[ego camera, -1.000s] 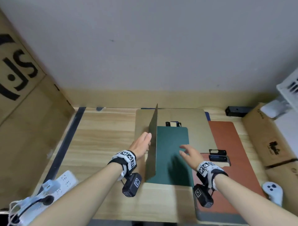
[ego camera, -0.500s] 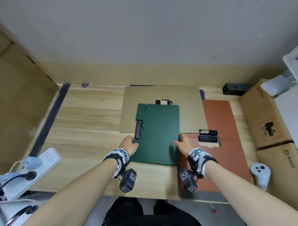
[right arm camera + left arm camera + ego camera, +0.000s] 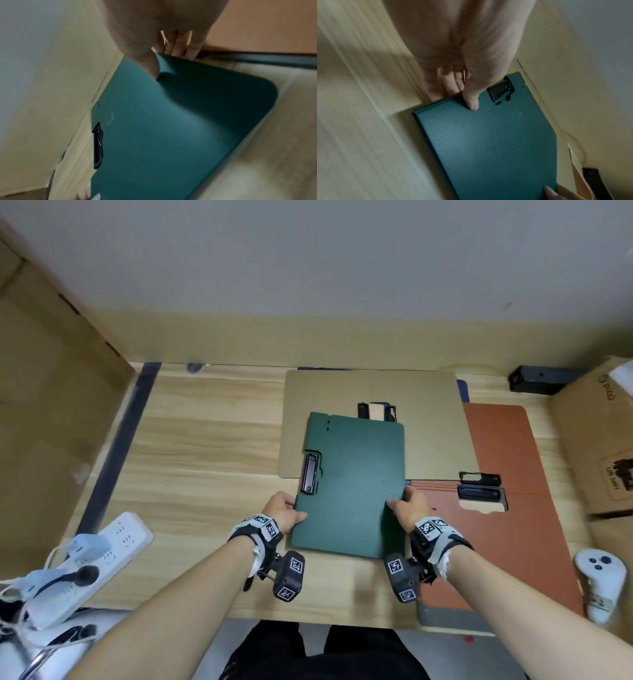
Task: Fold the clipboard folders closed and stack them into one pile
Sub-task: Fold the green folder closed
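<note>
On the wooden desk, the green folder lies closed, its far half overlapping a tan folder and its near edge close to the desk's front. Both hands grip it at the near sides: the left hand pinches the left edge with the thumb on top and fingers beneath, just below the black clip; the right hand pinches the right edge the same way, thumb on the cover, fingers under it. Right of the green folder, an orange folder lies flat with black clips near its middle. Beyond that stands a cardboard box printed "pico"; other print on it is too blurred to read. A white controller rests at the orange folder's near right corner. Left of the green folder, a white power strip sits at the desk's edge.
</note>
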The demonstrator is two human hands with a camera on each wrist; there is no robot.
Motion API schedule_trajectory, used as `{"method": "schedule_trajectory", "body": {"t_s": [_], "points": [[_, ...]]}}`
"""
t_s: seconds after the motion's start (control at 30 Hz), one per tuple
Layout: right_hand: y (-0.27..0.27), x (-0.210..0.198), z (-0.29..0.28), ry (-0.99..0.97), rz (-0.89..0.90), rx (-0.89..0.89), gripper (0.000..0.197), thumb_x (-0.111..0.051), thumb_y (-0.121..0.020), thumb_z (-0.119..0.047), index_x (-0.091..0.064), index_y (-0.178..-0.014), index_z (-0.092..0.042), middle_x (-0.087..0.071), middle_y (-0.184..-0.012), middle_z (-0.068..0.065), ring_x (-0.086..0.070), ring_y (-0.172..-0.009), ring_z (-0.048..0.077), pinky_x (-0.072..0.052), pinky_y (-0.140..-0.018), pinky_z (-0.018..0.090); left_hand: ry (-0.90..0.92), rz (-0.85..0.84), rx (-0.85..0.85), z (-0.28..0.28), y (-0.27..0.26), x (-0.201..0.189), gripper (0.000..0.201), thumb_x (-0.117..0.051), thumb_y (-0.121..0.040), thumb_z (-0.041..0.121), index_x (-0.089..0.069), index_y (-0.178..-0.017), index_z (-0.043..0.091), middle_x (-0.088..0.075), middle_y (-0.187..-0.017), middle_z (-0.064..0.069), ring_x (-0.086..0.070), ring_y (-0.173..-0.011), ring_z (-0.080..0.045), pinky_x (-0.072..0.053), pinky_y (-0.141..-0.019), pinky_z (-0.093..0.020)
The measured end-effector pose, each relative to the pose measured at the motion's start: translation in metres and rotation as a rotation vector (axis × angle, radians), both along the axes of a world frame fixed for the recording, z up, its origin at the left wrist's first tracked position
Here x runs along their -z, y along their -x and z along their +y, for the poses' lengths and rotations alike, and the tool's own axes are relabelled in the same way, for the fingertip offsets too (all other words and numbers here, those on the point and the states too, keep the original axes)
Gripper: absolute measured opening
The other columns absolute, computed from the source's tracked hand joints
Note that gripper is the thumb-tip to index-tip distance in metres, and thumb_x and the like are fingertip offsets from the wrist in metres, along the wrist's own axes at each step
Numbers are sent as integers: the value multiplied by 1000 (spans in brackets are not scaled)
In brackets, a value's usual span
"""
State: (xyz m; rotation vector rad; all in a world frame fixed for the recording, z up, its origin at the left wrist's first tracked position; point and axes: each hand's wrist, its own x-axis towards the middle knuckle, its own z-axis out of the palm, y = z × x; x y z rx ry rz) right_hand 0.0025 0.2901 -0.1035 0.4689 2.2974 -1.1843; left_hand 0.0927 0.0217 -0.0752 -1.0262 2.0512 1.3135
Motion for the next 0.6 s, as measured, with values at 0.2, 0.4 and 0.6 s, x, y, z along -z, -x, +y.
{"method": "schedule_trajectory", "body": {"t_s": [0.2, 0.4, 0.6], "points": [[-3, -29, -89, -84, 142, -110, 27, -64, -80, -3, -66, -106, -10, -70, -94, 4, -67, -87, 26, -53, -86, 33, 50, 65, -106, -81, -8, -12, 31, -74, -77, 6, -52, -97, 15, -66, -99, -9, -66, -97, -29, -55, -87, -43], [4, -34, -192, -53, 199, -172, 49, -67, -84, -4, -54, -131, -11, -67, -105, 7, -63, -99, 26, -47, -92, 33, 135, 109, -235, -169, -19, -12, 34, -71, -83, 6, -54, -112, 9, -66, -112, -10, -64, -101, -26, -52, -94, -40], [-7, 0, -256, -80, 184, -357, 52, -67, -75, -7, -52, -122, -24, -67, -112, 7, -66, -103, 29, -54, -92, 43, 280, 65, -322, -218, -40, -4, 32, -65, -84, 7, -58, -112, 19, -65, -99, 2, -65, -91, -23, -54, -87, -34]]}}
